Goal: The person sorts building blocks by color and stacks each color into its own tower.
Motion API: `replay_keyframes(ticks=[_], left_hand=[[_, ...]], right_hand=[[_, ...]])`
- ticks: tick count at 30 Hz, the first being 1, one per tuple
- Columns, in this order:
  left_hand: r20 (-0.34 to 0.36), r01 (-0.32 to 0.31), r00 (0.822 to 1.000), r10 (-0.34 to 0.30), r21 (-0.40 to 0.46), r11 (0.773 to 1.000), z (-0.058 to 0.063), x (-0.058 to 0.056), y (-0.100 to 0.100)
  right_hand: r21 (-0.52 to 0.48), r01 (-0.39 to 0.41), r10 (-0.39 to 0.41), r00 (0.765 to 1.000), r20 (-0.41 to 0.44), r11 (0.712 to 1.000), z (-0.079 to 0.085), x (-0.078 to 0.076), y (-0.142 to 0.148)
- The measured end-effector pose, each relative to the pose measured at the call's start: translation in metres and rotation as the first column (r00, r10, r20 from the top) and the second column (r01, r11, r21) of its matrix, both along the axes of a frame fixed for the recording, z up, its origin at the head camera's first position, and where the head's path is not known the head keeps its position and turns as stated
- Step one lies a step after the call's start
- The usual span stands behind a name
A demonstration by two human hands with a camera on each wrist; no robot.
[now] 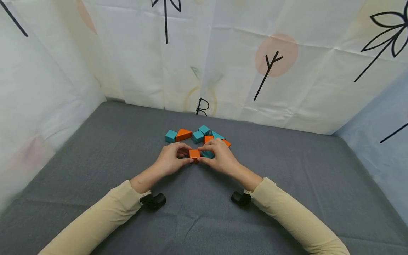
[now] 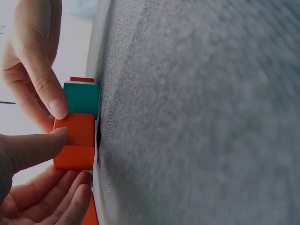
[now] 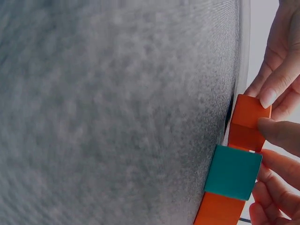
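Note:
Both hands meet at one orange cube (image 1: 194,155) on the grey cloth. My left hand (image 1: 170,158) pinches its left side, the thumb (image 2: 44,146) on the near face in the left wrist view. From the right, my right hand (image 1: 221,157) holds the same cube between thumb and fingers. A teal block (image 3: 234,173) sits right beside the cube, under the right hand's fingers. In the right wrist view another orange block (image 3: 219,211) adjoins the teal one. The fingertips behind the cube are partly hidden.
Behind the hands lie a teal cube (image 1: 170,136), an orange wedge (image 1: 183,134), two more teal cubes (image 1: 198,137), a teal triangle (image 1: 217,135) and orange blocks (image 1: 208,139). A patterned white curtain (image 1: 223,71) hangs along the back edge of the grey surface (image 1: 197,219).

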State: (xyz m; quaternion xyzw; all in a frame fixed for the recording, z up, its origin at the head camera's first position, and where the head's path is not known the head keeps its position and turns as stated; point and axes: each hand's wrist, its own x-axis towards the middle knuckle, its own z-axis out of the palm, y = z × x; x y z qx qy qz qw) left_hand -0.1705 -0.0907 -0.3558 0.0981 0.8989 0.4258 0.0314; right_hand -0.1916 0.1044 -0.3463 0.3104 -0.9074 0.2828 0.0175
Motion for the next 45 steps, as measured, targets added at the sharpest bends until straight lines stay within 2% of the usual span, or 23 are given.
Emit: replay_keyframes(ticks=[14,20,29,37,45], left_hand=[[-0.023,0.055,0.998,-0.055,0.017,0.998,0.010,0.012,-0.027],[0.008,0.056,0.998,-0.056,0.018,0.998,0.013,0.015,-0.044],[0.026,0.114,0.993,-0.114,0.003,0.993,0.014,0.019,-0.068],[0.053,0.154,0.987,-0.153,-0.016,0.988,0.012,0.020,-0.086],[0.056,0.185,0.981,-0.185,-0.012,0.983,0.006,0.017,-0.094]], right_hand=[[-0.074,0.000,-0.002,1.000,-0.028,0.997,0.005,0.013,-0.021],[-0.086,-0.004,0.004,1.000,0.006,0.996,0.006,0.015,-0.037],[-0.109,0.010,-0.001,0.997,0.083,0.994,0.005,0.020,-0.058],[-0.053,0.006,0.001,0.991,0.130,0.999,0.004,0.022,-0.074],[-0.023,0.000,0.004,0.988,0.154,1.000,0.001,0.022,-0.081]])
